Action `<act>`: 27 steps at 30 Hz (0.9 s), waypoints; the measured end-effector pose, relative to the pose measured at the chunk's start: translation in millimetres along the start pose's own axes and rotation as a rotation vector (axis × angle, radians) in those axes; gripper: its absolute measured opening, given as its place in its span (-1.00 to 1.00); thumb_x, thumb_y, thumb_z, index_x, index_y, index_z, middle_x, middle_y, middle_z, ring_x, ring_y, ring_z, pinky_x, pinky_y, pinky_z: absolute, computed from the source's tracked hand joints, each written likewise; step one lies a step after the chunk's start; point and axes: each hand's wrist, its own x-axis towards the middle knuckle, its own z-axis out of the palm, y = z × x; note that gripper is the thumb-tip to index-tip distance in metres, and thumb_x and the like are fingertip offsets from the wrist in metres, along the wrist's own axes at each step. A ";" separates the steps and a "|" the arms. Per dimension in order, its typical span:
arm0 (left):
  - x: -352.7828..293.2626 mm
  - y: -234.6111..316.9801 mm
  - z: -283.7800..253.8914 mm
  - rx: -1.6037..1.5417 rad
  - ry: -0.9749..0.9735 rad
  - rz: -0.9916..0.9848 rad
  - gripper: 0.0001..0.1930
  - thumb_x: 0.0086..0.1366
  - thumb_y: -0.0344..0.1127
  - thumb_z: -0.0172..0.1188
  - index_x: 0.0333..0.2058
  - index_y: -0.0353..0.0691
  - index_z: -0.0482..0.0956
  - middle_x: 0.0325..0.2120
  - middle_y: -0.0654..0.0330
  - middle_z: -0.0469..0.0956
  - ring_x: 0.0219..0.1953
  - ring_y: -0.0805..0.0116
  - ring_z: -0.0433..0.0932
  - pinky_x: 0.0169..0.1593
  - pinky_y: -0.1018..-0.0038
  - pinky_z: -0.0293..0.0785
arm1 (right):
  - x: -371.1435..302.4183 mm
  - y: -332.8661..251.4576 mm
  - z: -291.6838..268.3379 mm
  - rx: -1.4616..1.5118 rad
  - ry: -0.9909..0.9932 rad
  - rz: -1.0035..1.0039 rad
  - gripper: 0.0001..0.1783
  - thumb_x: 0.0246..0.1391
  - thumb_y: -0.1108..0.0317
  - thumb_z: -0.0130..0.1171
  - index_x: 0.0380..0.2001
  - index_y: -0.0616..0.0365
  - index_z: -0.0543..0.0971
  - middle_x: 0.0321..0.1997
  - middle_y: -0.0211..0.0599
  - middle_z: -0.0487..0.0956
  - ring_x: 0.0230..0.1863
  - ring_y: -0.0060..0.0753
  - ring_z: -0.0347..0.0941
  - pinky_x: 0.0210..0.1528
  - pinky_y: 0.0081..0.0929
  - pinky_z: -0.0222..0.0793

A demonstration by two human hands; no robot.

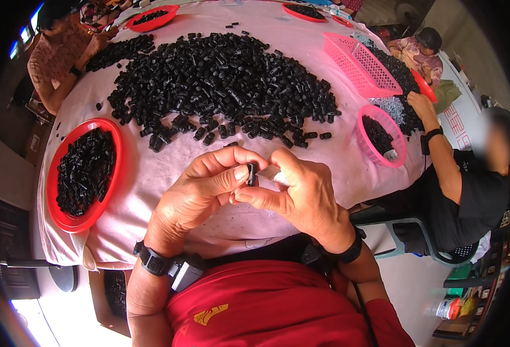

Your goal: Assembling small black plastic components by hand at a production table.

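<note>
Just above the near edge of the table, my left hand point(205, 182) pinches a small black plastic part point(252, 174) between thumb and fingers. My right hand point(313, 188) is closed on a small pale metal blade point(271, 173), its pointed tip against or very near the part. Most of the blade's rear end is hidden in my fingers. Beyond my hands a large heap of similar black parts point(220, 87) spreads over the pink tablecloth point(347, 179). A red basin point(116, 191) holding more black pieces stands at the left.
To the right are a round pink basket point(402, 156) with black pieces and a rectangular pink basket point(376, 89), beside grey and black bits. Co-workers sit at the left point(58, 63) and right point(474, 196). Another red basin point(174, 13) stands at the far left.
</note>
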 end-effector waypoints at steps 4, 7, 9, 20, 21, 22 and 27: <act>0.7 2.2 5.2 0.020 0.026 0.003 -0.72 0.34 -0.29 0.17 -0.04 -0.30 0.53 -0.22 0.26 0.58 -0.29 0.58 0.49 -0.18 0.61 0.43 | 0.4 -0.2 0.9 -0.016 0.014 -0.019 -0.45 -0.14 -0.10 0.44 -0.45 0.18 0.48 -0.67 -0.25 0.53 -0.63 -0.32 0.54 -0.59 -0.45 0.42; 0.3 3.2 4.9 0.049 0.035 0.002 -0.72 0.29 -0.27 0.22 -0.09 -0.29 0.55 -0.25 0.27 0.57 -0.25 0.52 0.52 -0.11 0.56 0.44 | 0.8 -0.7 0.3 -0.036 0.020 -0.035 -0.44 -0.14 -0.11 0.43 -0.46 0.18 0.48 -0.68 -0.25 0.52 -0.63 -0.29 0.55 -0.59 -0.44 0.42; 0.6 3.4 4.7 0.062 0.030 0.005 -0.71 0.29 -0.27 0.23 -0.09 -0.30 0.55 -0.25 0.26 0.58 -0.24 0.51 0.52 -0.10 0.56 0.43 | -0.2 0.9 0.6 -0.033 0.005 -0.026 -0.44 -0.13 -0.13 0.42 -0.48 0.18 0.47 -0.69 -0.25 0.51 -0.63 -0.29 0.55 -0.59 -0.43 0.41; 1.2 4.3 3.2 0.073 0.014 -0.010 -0.74 0.32 -0.28 0.20 -0.10 -0.30 0.55 -0.26 0.27 0.58 -0.24 0.51 0.52 -0.10 0.56 0.44 | -0.6 1.9 0.3 -0.038 -0.015 -0.019 -0.44 -0.10 -0.14 0.39 -0.50 0.18 0.47 -0.69 -0.26 0.51 -0.63 -0.29 0.55 -0.60 -0.42 0.41; 1.5 3.7 2.6 0.074 0.013 -0.010 -0.74 0.32 -0.28 0.20 -0.10 -0.30 0.55 -0.26 0.27 0.58 -0.24 0.51 0.52 -0.10 0.56 0.44 | -0.8 2.4 0.3 -0.027 -0.032 -0.006 -0.45 -0.09 -0.13 0.39 -0.51 0.18 0.47 -0.68 -0.25 0.52 -0.63 -0.29 0.55 -0.60 -0.42 0.41; 2.1 2.0 1.2 0.084 0.023 -0.004 -0.74 0.32 -0.28 0.20 -0.11 -0.30 0.55 -0.27 0.28 0.57 -0.25 0.52 0.51 -0.11 0.57 0.44 | -0.9 2.5 0.2 -0.028 -0.031 -0.006 -0.45 -0.09 -0.13 0.39 -0.51 0.18 0.47 -0.68 -0.25 0.52 -0.63 -0.29 0.55 -0.60 -0.42 0.41; 1.9 -3.0 -6.3 0.094 0.064 0.000 -0.76 0.32 -0.28 0.20 -0.11 -0.29 0.56 -0.30 0.32 0.56 -0.29 0.56 0.49 -0.16 0.60 0.43 | -1.4 3.7 3.5 0.026 -0.018 -0.014 -0.53 -0.07 -0.02 0.43 -0.47 0.16 0.48 -0.69 -0.30 0.50 -0.64 -0.41 0.53 -0.61 -0.49 0.38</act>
